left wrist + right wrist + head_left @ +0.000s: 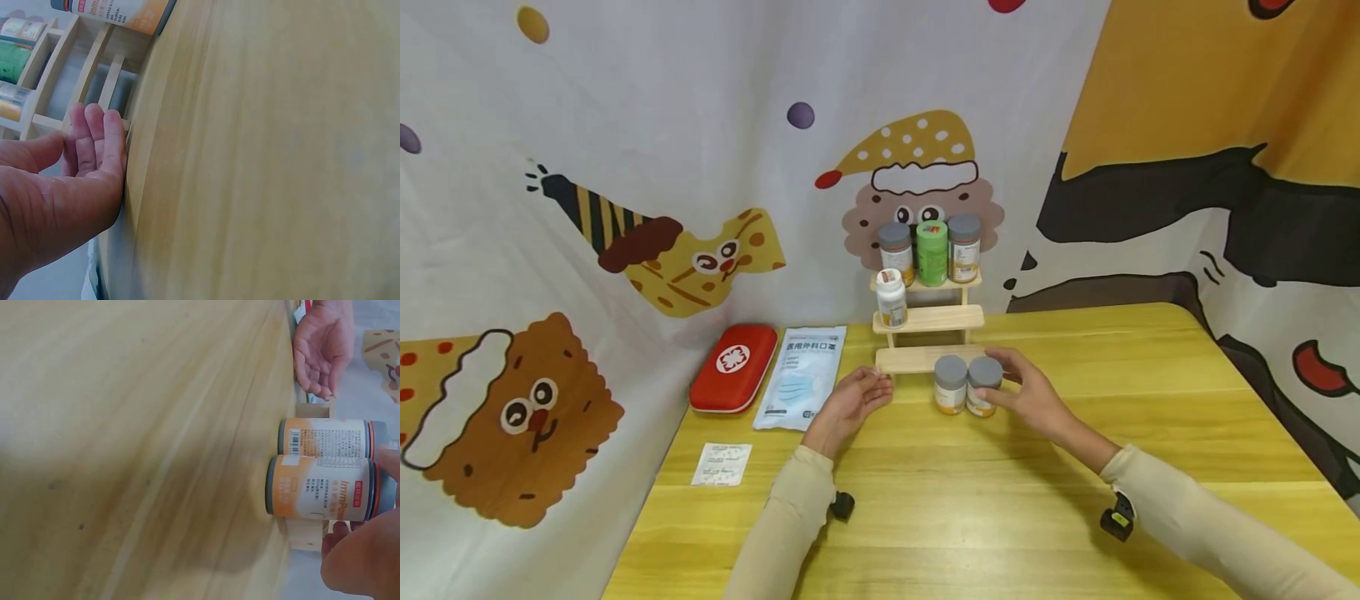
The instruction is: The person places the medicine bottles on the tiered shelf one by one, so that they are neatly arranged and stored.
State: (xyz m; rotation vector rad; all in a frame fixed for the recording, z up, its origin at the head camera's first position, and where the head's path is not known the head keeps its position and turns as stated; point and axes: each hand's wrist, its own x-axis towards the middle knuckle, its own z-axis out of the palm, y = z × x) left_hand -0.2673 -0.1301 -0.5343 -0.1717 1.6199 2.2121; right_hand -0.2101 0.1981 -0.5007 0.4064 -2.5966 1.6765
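Note:
A small three-step wooden shelf (917, 360) stands at the back of the table. My left hand (853, 400) pinches the left end of its lowest step between thumb and fingertips, the other fingers loosely bent. Two grey-lidded supplement bottles with white and orange labels stand side by side in front of that step. My right hand (1026, 396) grips the right bottle (322, 487) near its lid, thumb in front and fingers behind. The left bottle (951, 385) is against it or very close. In the left wrist view, one bottle (125, 12) is cut off by the top edge.
On the top step are two grey-lidded bottles (965, 250) and a green bottle (932, 254). A white bottle (892, 300) occupies the middle step's left end. Left on the table (970, 517) lie a red first-aid case (733, 368), a mask packet (801, 377) and a blister pack (722, 464).

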